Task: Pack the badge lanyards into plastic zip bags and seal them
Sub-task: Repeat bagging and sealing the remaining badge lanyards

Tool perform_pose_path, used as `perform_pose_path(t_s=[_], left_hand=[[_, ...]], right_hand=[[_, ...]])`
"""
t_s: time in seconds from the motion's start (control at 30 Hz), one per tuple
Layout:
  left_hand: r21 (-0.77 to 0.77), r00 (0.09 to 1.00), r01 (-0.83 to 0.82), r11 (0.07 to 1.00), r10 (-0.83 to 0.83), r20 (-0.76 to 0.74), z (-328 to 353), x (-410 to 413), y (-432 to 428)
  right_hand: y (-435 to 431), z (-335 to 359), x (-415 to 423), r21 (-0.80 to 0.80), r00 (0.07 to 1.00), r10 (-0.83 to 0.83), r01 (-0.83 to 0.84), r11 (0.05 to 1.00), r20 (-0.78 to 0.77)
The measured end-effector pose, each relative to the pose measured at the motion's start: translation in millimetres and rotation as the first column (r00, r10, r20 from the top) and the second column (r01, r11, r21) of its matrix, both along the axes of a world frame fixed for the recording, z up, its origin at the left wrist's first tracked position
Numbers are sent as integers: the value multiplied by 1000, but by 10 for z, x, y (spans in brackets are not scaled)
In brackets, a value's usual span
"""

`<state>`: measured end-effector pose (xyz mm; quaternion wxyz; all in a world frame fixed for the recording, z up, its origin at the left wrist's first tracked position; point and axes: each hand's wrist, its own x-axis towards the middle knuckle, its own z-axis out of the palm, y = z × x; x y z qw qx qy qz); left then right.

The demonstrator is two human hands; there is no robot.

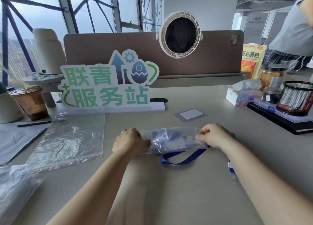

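Observation:
A clear zip bag [176, 140] lies across the middle of the desk with blue lanyard material bunched inside it. My left hand [130, 142] pinches the bag's left end, and my right hand [214, 136] pinches its right end. A loop of blue lanyard strap [183, 158] hangs out below the bag onto the desk. Under my right forearm a badge clip with a bit of clear plastic [231, 169] shows at the desk's right. An empty clear badge holder with a white card [191, 114] lies beyond the bag.
Several empty zip bags [71, 136] lie spread at the left, more [15, 182] at the near left. A standing sign [108, 82], iced drink cup [31, 103], tissue box [242, 96], mesh pen cup [298, 97] and fan [180, 35] ring the desk. A person stands far right.

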<state>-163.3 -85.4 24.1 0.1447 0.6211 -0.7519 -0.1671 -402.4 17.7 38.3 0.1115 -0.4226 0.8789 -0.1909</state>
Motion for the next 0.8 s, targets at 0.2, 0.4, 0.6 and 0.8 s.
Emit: perform_pose_path(t_s=[0.2,0.4,0.6,0.8], left_hand=[[60,999,44,997,-44,1,-2,-95,-39],[-53,971,28,998,-40,-236,56,20,77],[-200,898,-97,975,-1,-439,444,667,347],[-242,834,-338,909,171,-524,709,2062,675]], right_hand=[[-152,-67,58,-44,995,-50,54,998,87],[-16,69,119,-196,999,-38,39,980,7],[77,317,594,-437,952,232,-125,891,200],[-19,418,1889,-538,781,521,-291,791,344]])
